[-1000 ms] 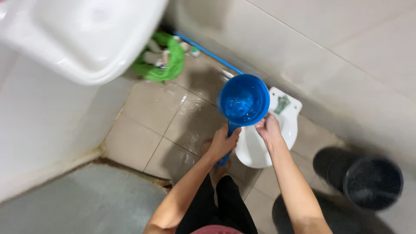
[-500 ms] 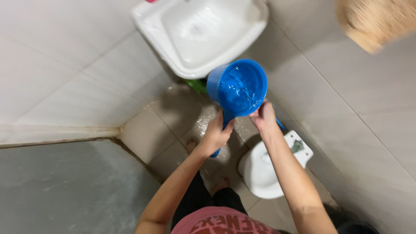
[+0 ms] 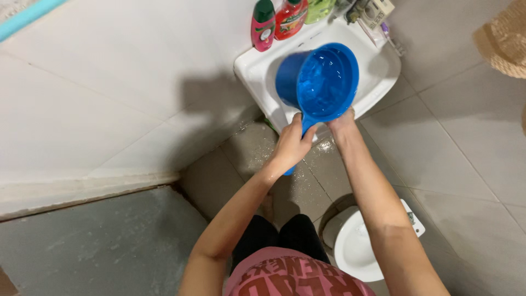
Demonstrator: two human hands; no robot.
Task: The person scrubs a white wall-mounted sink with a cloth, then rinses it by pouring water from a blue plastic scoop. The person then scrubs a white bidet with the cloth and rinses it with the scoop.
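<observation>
The dipper (image 3: pixel 323 82) hangs over the sink (image 3: pixel 383 71), bottles (image 3: pixel 276 21) on the sink's back rim, toilet (image 3: pixel 356 249) on the floor (image 3: pixel 323 175) below-right

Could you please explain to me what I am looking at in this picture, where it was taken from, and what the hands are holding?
There is no machine here: a person wears one camera on the head, so you look down along their own two bare arms. The left hand grips the handle of a blue water scoop, and the right hand steadies the bowl from below. The scoop has water in it and is held over a white washbasin fixed to a tiled wall. On the basin's back edge stand a pink bottle, a red bottle and some smaller items, too blurred to tell. Below is a wet tiled floor and, near the person's legs, a white squat toilet pan. At lower left is a grey concrete surface.
</observation>
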